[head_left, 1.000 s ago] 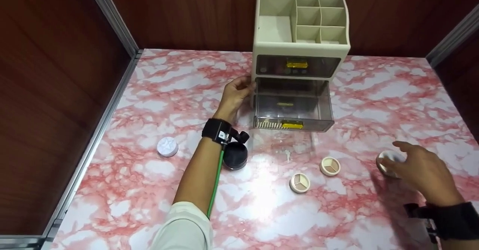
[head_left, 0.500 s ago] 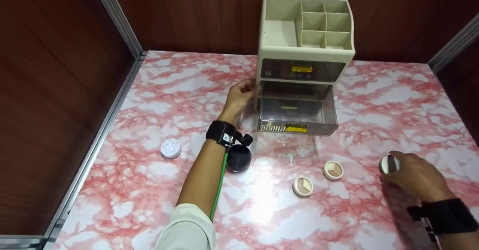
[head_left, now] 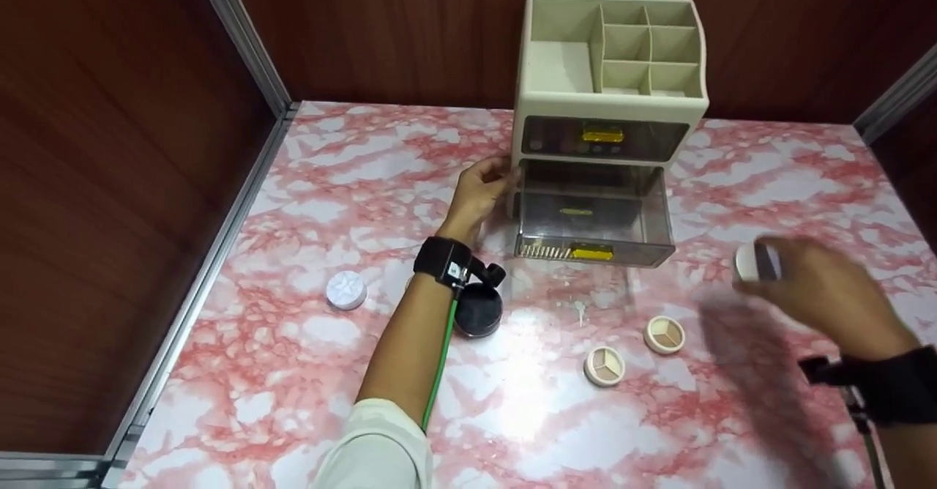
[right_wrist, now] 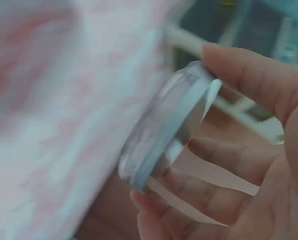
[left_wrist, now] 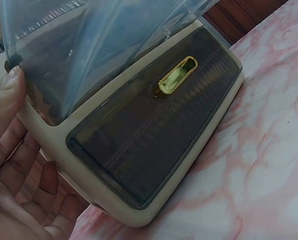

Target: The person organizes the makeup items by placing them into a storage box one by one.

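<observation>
Right hand (head_left: 827, 288) pinching a round pot (head_left: 747, 263) above the tabletop (head_left: 241, 394), toward its right edge.
A firm rim hold should serve best, while the left hand (head_left: 479, 195), fingers loosely bent, steadies the cabinet (head_left: 611, 107) near the back edge, its middle drawer (head_left: 644, 255) out; pink marbled surface, dark wood wall (head_left: 395, 42) behind.
</observation>
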The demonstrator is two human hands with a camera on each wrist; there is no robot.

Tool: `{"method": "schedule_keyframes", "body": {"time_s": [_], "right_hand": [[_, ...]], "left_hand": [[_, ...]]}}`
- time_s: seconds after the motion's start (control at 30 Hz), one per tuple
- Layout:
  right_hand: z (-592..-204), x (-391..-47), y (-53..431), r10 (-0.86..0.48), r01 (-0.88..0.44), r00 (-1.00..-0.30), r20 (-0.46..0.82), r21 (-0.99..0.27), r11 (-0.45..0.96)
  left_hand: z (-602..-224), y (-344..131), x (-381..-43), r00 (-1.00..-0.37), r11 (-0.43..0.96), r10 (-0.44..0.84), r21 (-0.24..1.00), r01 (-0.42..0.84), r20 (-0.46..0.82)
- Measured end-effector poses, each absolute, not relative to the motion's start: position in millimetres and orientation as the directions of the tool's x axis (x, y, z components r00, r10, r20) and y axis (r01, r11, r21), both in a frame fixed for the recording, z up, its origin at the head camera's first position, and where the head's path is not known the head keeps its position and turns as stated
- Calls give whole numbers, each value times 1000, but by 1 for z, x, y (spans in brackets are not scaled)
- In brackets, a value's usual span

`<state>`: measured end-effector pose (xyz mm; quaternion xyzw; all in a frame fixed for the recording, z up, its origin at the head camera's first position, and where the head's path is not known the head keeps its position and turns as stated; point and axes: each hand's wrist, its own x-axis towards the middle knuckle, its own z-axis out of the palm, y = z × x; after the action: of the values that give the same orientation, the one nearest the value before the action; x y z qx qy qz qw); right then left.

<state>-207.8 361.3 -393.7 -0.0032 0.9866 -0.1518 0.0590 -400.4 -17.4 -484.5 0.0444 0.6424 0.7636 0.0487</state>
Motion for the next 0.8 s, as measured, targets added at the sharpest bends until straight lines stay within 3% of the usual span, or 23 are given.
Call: {"method": "schedule_keyframes", "body": {"time_s": [0.17, 0.33, 0.8], "right_hand": [[-358, -208, 322, -55, -89, -992, 111, -333, 939], [-336, -210, 285, -82, -157, -975, 208, -373, 915], [-355, -270, 204, -240, -242, -969, 58, -418, 876]], "left_hand": [[-485, -17, -399, -991, -154, 134, 988, -5, 16], [-483, -16, -400, -992, -127, 124, 992, 2, 18], [-486, -19, -400, -992, -101, 123, 995, 19, 32]]}}
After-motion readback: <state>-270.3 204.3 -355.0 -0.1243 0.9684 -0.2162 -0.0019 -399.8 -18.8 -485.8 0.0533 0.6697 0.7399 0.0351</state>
